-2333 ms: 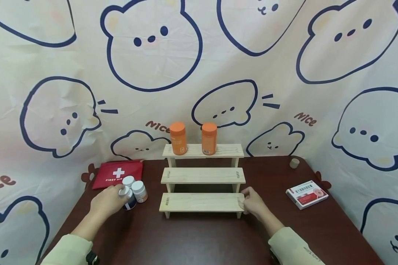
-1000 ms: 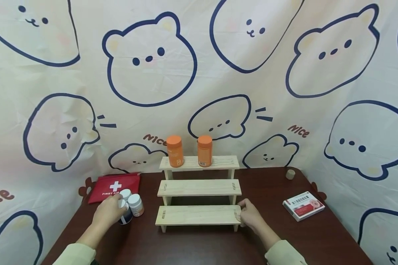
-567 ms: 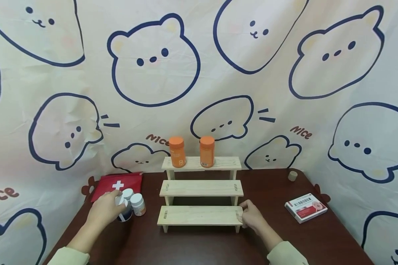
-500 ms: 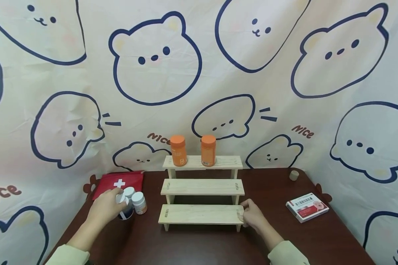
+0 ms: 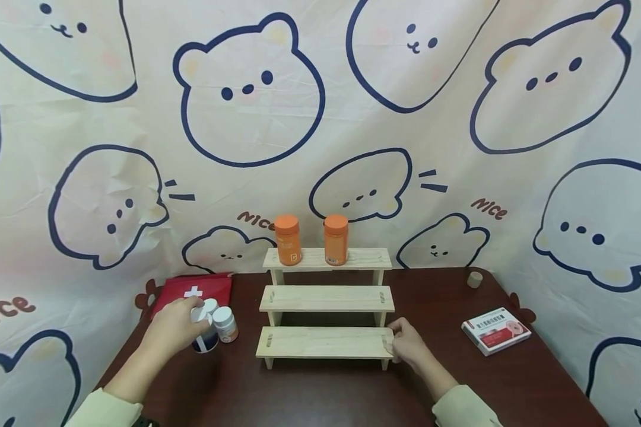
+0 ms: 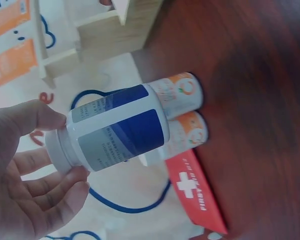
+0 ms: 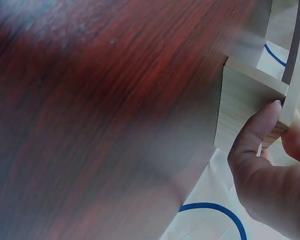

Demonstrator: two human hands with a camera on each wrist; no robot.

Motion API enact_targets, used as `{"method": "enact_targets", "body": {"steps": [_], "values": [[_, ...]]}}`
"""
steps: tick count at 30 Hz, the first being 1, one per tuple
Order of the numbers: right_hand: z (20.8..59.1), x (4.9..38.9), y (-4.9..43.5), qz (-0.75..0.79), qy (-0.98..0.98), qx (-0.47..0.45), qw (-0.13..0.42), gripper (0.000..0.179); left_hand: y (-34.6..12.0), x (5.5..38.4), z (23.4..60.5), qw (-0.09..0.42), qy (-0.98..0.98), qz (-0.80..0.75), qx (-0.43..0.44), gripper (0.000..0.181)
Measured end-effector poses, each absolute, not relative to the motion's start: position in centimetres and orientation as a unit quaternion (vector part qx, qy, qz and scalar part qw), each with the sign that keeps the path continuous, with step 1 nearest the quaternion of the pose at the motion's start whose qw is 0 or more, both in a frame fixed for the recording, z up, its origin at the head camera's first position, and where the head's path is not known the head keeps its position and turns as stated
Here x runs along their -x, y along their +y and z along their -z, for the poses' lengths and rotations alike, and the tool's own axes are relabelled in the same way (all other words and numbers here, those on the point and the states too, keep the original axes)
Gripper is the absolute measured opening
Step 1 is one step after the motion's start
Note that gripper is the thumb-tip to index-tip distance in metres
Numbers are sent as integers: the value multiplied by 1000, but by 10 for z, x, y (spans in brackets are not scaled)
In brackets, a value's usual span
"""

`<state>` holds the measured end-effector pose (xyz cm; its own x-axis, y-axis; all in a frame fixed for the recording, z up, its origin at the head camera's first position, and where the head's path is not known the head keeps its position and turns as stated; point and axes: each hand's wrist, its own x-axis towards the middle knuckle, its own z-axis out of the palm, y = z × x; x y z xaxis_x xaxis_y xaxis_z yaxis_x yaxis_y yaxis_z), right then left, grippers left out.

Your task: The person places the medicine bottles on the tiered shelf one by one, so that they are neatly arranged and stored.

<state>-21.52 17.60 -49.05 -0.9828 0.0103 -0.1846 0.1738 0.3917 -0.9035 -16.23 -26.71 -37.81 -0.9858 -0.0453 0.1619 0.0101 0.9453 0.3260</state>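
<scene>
My left hand holds a pill bottle by its white cap. The bottle has a blue and grey label with a white stripe. It leans slightly, and its base looks raised off the table. Close beside it stand two white pill bottles with orange-marked labels. My right hand pinches the right end of the lowest step of a three-step wooden rack. In the right wrist view the thumb presses the board's edge from one side; the other fingers are partly hidden behind it.
Two orange bottles stand on the rack's top step. A red first aid pouch lies behind the white bottles. To the right are a red and white medicine box and a small beige cylinder. A patterned cloth hangs behind the dark table.
My left hand has tilted the blue-labelled bottle and shifted it slightly away from the two white bottles. The right hand keeps its hold on the rack. The head view has shifted a little.
</scene>
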Motion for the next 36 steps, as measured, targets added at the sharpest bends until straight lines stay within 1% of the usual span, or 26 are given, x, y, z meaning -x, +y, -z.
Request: {"method": "enact_targets", "body": {"steps": [3, 9, 21, 28, 36], "values": [[490, 215, 176, 551, 830, -54, 75, 52, -260, 161, 371, 85, -982, 168, -1, 56], [490, 215, 177, 553, 828, -51, 71, 52, -240, 160, 361, 67, -982, 178, 16, 49], [491, 215, 178, 561, 824, -47, 67, 52, -208, 160, 346, 54, -982, 173, 46, 39], [495, 217, 182, 562, 823, -43, 65, 50, -184, 167, 338, 35, -980, 184, 69, 37], [496, 220, 180, 560, 825, -33, 67, 49, -157, 183, 318, 57, -979, 161, 114, 32]]}}
